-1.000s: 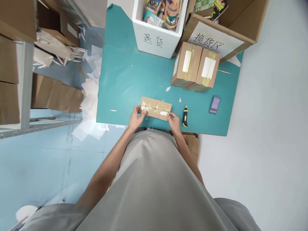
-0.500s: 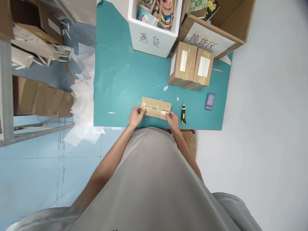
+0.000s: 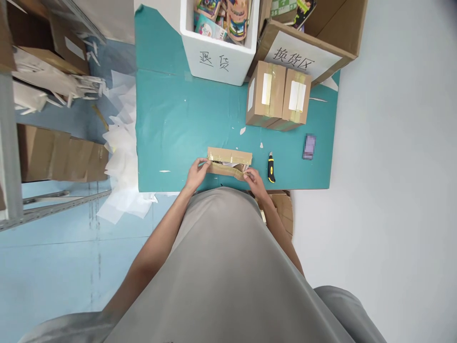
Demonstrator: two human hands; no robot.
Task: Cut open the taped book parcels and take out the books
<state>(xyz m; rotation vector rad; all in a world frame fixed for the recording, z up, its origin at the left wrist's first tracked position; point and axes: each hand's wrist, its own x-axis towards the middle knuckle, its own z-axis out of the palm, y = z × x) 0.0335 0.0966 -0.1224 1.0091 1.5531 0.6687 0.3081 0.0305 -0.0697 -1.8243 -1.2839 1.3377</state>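
Observation:
A small taped cardboard box (image 3: 230,155) lies near the front edge of the teal-covered table, its top parted along the middle seam. Through the gap something pale shows, too little of it to name. My left hand (image 3: 197,174) pinches the near flap at its left end. At the right end of that same flap, my right hand (image 3: 255,182) is closed on the edge. A black and yellow utility knife (image 3: 271,169) lies just right of my right hand, untouched.
Two sealed cartons (image 3: 266,95) stand behind, against a large cardboard box (image 3: 317,57) with a handwritten sign. Beside it is a white bin (image 3: 217,59) of booklets. A blurred purple object (image 3: 309,146) lies at right. Paper sheets (image 3: 123,162) litter the floor at left.
The box's top seam, closed before, has been pulled apart, with the near flap drawn toward me by both hands. The whole view has shifted slightly.

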